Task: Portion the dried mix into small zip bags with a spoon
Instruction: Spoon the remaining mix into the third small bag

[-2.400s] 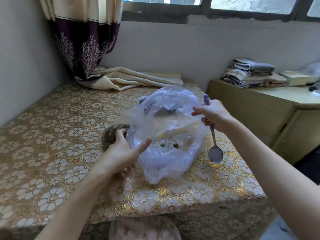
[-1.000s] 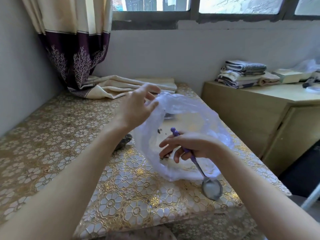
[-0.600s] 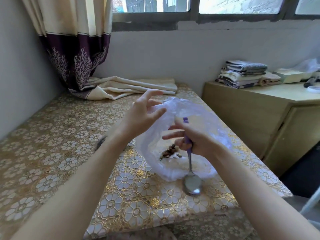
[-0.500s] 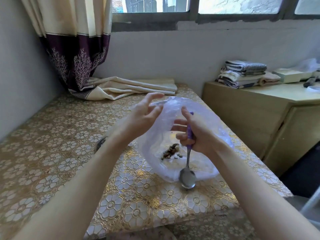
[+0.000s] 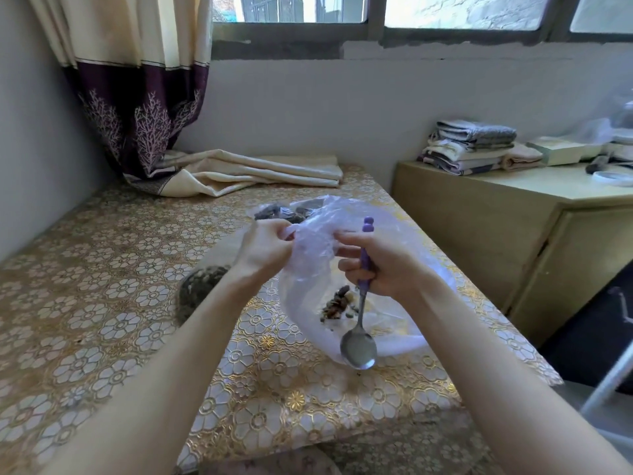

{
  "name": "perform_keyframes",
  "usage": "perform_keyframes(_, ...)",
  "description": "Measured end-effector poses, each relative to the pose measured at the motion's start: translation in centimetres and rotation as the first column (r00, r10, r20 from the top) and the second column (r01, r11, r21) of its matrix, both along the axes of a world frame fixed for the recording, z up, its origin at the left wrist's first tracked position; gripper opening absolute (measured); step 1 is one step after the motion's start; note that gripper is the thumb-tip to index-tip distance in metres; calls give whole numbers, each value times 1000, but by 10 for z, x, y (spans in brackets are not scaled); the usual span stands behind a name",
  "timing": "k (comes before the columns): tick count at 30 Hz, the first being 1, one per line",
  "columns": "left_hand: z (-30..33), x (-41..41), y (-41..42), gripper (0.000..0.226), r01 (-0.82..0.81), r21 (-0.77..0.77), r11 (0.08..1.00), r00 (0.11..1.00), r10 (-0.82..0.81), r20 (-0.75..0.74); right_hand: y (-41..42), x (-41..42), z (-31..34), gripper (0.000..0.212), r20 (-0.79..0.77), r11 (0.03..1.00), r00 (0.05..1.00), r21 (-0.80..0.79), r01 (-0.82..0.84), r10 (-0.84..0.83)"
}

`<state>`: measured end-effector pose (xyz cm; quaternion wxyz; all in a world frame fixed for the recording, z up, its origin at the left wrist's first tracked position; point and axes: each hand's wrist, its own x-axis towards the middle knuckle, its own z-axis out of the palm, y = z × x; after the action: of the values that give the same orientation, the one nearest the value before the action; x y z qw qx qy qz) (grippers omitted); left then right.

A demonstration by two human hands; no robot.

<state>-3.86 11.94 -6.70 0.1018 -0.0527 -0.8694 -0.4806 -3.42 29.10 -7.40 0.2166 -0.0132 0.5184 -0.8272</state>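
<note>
A large clear plastic bag (image 5: 387, 323) lies on the table with a small heap of brown dried mix (image 5: 337, 301) inside it. My left hand (image 5: 263, 250) pinches the bag's upper edge and bunches it. My right hand (image 5: 383, 265) grips the purple handle of a metal spoon (image 5: 358, 347), whose bowl hangs down in front of the bag's near edge; its fingertips also touch the bag's rim. A small bag of dark mix (image 5: 202, 286) lies left of my left wrist. More dark filled bags (image 5: 284, 212) lie behind the big bag.
The table (image 5: 102, 303) has a gold floral cloth. A curtain's end (image 5: 246, 169) is heaped at its back edge. A wooden cabinet (image 5: 513, 234) stands on the right with folded towels (image 5: 472, 145) on top.
My left hand has come down from open fingers onto the bag's upper edge and now pinches it. My right hand has turned the spoon upright and moved up against the bag's rim.
</note>
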Motion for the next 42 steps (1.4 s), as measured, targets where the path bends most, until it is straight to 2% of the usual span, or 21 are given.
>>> perform_keyframes(1,-2,-2,-3,13,0,29,1000,1000,0,17,1,1,1,19,-8,1000,1000,24,-7,7)
perform_keyframes(3,-2,0,-11,9,32,205,978,993,-54,102,4,0,2,22,-12,998,1000,61,26,-25)
perform_keyframes(5,3,7,-18,19,10,430,903,979,-96,180,9,-2,3,37,12,990,991,48,132,-133)
perform_keyframes(6,4,9,-22,23,-20,482,876,979,-80,187,13,-2,4,46,38,981,980,13,193,-194)
perform_keyframes(9,1,20,-34,25,-71,408,910,996,46,71,30,-3,4,66,84,930,930,-50,363,-358)
perform_keyframes(12,-8,34,-39,35,6,209,978,995,15,-98,44,1,0,80,-56,857,873,171,487,-485)
perform_keyframes(14,-14,42,-36,52,85,37,996,994,-82,-76,49,4,-2,84,-158,781,826,270,563,-541)
perform_keyframes(16,-22,47,-30,67,115,-107,988,993,-118,-25,52,5,-4,80,-215,725,778,283,628,-590)
perform_keyframes(18,-32,50,-22,68,102,-127,987,993,-108,-42,55,7,-6,75,-298,674,743,312,670,-600)
perform_keyframes(21,-42,49,-17,49,9,-20,1000,997,-10,-79,63,14,-9,64,-407,642,719,331,692,-564)
perform_keyframes(27,-56,45,-11,22,-98,161,982,994,105,-36,75,26,-18,46,-535,611,669,318,725,-516)
perform_keyframes(31,-59,39,-12,9,-118,283,952,993,111,41,79,31,-21,44,-505,662,719,332,672,-477)
perform_keyframes(35,-56,32,-9,12,-182,456,871,981,130,143,86,37,-18,32,-489,731,775,341,591,-399)
perform_keyframes(39,-53,26,-6,9,-222,463,858,973,161,166,92,40,-17,28,-505,735,776,346,583,-378)
perform_keyframes(42,-52,23,-2,5,-230,437,870,972,187,140,93,41,-19,33,-508,715,767,357,601,-391)
